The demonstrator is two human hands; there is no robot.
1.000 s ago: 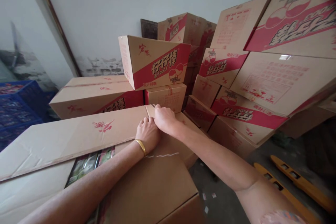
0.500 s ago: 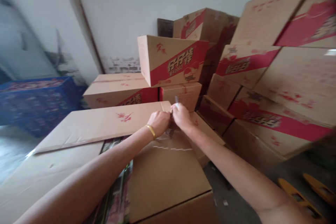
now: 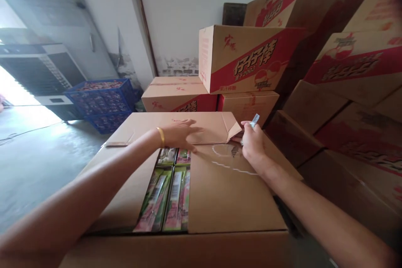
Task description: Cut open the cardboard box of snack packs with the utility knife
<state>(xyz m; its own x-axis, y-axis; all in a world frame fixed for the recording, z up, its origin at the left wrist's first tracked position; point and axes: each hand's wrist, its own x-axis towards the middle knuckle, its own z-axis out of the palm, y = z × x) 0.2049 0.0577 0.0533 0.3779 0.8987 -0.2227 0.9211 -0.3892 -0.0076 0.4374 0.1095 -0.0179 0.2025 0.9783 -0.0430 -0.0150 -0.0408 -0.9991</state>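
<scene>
Carton [image 3: 235,201] hemmed by printed boxes [image 3: 248,60] behind and right; blue crates [image 3: 100,102] off left.

- Matt, smooth-faced cardboard all over the open carton [image 3: 234,201];
- and what a shine: glossy plastic wrappers [image 3: 176,194], right up to the carton's near edge;
- pale, glossy, plastic-looking strip [image 3: 256,120] in the right hand [image 3: 253,141], near the far right corner;
- smooth, gleaming, metal-looking bangle [image 3: 162,137];
- rough, flaking wall patch [image 3: 179,65].
</scene>
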